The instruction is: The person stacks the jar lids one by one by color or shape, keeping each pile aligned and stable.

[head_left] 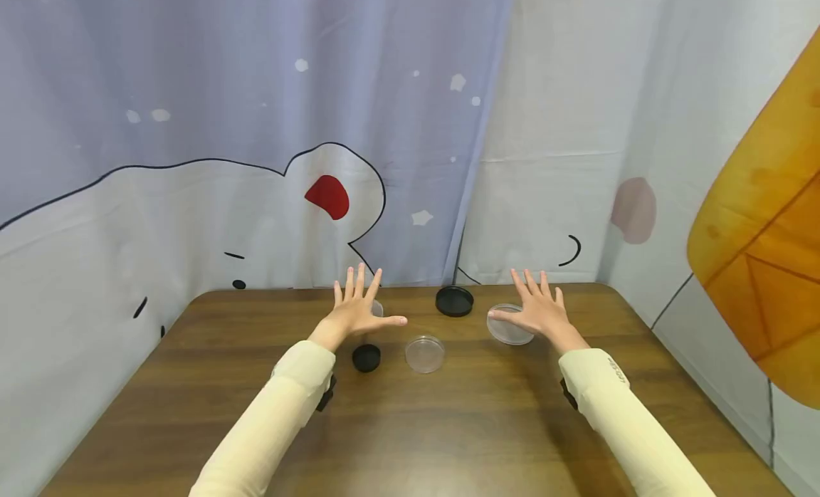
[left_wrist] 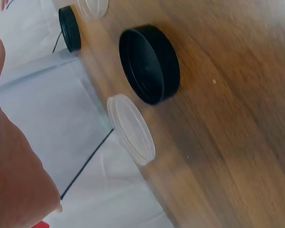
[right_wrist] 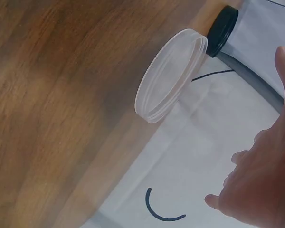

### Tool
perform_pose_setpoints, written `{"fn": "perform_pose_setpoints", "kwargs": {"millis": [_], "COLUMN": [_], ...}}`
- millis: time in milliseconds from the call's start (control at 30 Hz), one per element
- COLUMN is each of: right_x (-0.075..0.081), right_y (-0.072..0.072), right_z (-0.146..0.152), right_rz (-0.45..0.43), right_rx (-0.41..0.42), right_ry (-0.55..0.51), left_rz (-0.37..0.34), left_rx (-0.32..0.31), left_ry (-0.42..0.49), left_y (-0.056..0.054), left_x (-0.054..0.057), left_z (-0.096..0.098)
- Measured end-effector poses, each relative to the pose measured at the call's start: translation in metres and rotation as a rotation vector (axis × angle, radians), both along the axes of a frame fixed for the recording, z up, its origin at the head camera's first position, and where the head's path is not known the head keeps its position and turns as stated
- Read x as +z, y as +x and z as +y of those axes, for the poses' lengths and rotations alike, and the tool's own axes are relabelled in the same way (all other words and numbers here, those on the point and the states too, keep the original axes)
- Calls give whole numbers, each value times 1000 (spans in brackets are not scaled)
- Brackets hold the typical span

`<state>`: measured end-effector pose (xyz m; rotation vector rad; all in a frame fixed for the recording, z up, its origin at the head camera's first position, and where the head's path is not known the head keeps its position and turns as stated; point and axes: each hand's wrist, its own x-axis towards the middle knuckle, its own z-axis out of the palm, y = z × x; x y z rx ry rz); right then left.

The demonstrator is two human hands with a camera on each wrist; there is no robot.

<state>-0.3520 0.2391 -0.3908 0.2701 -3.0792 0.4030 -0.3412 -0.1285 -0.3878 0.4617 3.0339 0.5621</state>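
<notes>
Both hands reach forward over the table with fingers spread, holding nothing. My left hand (head_left: 352, 313) is nearest a small clear round lid (head_left: 377, 309), which it partly hides in the head view. Just below that hand lies a small black round lid (head_left: 366, 359), whose hollow side shows in the left wrist view (left_wrist: 145, 64). My right hand (head_left: 541, 313) overlaps a larger clear round lid (head_left: 509, 332), seen whole in the right wrist view (right_wrist: 168, 78). Between the hands are another clear round lid (head_left: 425, 354) and a larger black lid (head_left: 454, 302).
The brown wooden table (head_left: 435, 433) ends at a back edge close beyond the larger black lid. A printed curtain (head_left: 410, 127) hangs behind it and along both sides. A dark band (head_left: 327, 394) shows under the left cuff.
</notes>
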Motion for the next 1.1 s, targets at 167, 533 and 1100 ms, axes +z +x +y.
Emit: {"fn": "perform_pose_setpoints", "kwargs": {"millis": [167, 533, 1100], "right_x": [-1, -6, -13], "right_y": [2, 3, -17], "right_z": [5, 20, -6], "right_rz": [-17, -69, -125], "right_rx": [-9, -58, -22], "right_ry": [-40, -157, -282], "left_rz": [-6, -6, 41], "left_rx": [-14, -77, -32], "left_ry": [-4, 24, 172], "left_y": [4, 1, -23], "left_x": [2, -8, -36], "left_z": [12, 57, 71]}}
